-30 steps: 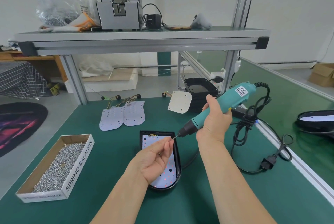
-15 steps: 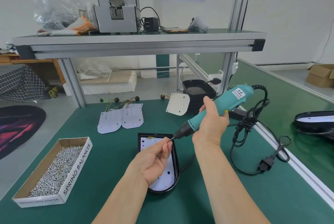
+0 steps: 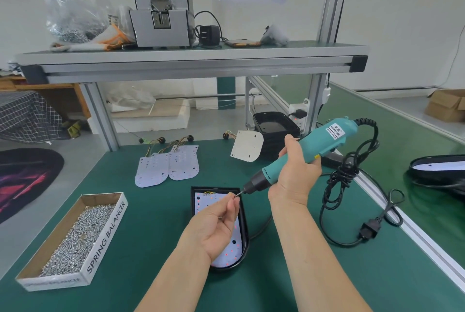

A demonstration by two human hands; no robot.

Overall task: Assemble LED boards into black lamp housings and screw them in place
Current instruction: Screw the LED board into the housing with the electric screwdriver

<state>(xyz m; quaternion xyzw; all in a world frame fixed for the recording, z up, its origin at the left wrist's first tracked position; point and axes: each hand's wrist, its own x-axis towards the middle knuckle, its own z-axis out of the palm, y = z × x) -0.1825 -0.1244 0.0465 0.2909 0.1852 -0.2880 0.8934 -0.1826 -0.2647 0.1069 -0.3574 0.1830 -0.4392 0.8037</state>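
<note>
Only the person's two arms show, and both are bare. The left forearm [image 3: 176, 279] and the right forearm [image 3: 314, 256] are uncovered from the lower edge of the view up to the wrists. They are smooth in outline and look broader toward the bottom because of the wide lens. The left hand [image 3: 216, 231] and the right hand [image 3: 294, 173] are bare too, with slender fingers. Faint creases cross the right wrist — the nails are too small to judge.

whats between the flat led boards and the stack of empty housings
In the head view, one more board, tilted, by the stack; the flat boards lie to its left.
</note>
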